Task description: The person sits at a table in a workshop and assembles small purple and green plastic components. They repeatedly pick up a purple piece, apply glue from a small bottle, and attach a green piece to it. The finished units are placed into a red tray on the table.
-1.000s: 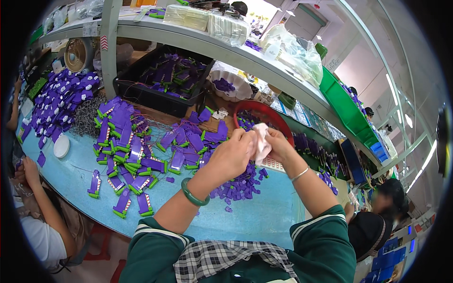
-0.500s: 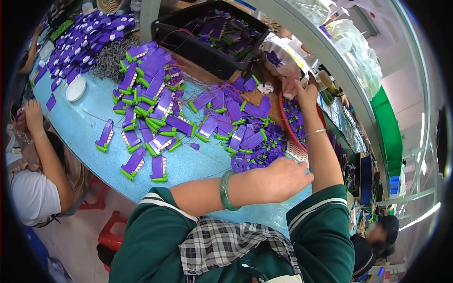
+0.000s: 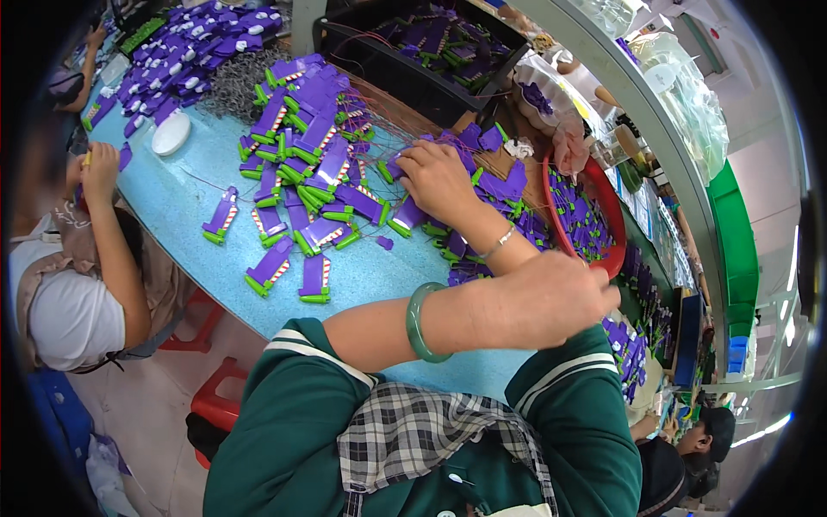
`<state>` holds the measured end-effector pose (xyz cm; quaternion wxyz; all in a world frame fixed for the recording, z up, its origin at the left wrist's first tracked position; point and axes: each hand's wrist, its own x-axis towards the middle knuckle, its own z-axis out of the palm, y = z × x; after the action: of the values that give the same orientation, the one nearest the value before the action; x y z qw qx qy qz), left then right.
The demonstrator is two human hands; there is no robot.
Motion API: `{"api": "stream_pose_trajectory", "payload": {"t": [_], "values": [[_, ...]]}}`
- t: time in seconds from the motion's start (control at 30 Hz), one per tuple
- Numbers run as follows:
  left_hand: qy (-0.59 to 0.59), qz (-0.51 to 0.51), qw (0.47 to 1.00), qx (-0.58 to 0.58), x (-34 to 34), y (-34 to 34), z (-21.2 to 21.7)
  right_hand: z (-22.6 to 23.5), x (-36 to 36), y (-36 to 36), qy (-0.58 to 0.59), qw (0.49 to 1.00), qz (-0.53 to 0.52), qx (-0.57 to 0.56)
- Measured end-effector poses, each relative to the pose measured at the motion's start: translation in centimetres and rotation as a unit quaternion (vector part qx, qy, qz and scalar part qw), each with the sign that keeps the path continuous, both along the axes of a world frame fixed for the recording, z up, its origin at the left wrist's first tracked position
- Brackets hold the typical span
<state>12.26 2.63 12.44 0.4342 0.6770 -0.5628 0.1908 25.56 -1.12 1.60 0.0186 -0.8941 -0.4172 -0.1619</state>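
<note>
My left hand [image 3: 551, 302], with a green bangle [image 3: 417, 322] at the wrist, is closed in front of my right forearm; whatever its fingers hold is hidden. Beyond it, my right hand [image 3: 441, 183] reaches over a heap of purple wing-shaped plastic pieces with green ends [image 3: 504, 185]. Its fingers are apart and rest on the pieces, nothing visibly gripped. To its left lies a larger pile of purple and green wing pieces [image 3: 319, 159], some with red-and-white striped edges. Thin reddish wires [image 3: 383, 129] trail among them.
A black crate [image 3: 392, 77] of similar pieces stands at the back. On the right is a red basin [image 3: 617, 258] with small purple parts. A white lid [image 3: 171, 133] lies left, near purple-white parts [image 3: 194, 60]. Another person [image 3: 77, 284] sits at the left table edge.
My right hand has come from beside the red basin leftward and down onto the purple pieces. My left hand has shifted slightly right, still closed. The whole view has shifted a little.
</note>
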Motion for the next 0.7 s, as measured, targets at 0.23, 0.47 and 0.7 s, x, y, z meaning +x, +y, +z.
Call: {"api": "stream_pose_trajectory", "payload": {"t": [0.23, 0.47, 0.7], "values": [[0.017, 0.240, 0.971, 0.013, 4.4, 4.1, -4.7, -1.1, 1.8, -0.4, 0.032, 0.984, -0.090, -0.152], [-0.018, 0.494, 0.822, 0.282, 6.6, 13.3, -15.1, -0.3, 0.0, -1.3, 0.037, 0.987, -0.053, -0.146], [-0.073, 0.528, 0.787, 0.310, 8.7, 13.8, -15.4, 1.8, -3.8, -1.9, 0.078, 0.974, -0.059, -0.202]]}}
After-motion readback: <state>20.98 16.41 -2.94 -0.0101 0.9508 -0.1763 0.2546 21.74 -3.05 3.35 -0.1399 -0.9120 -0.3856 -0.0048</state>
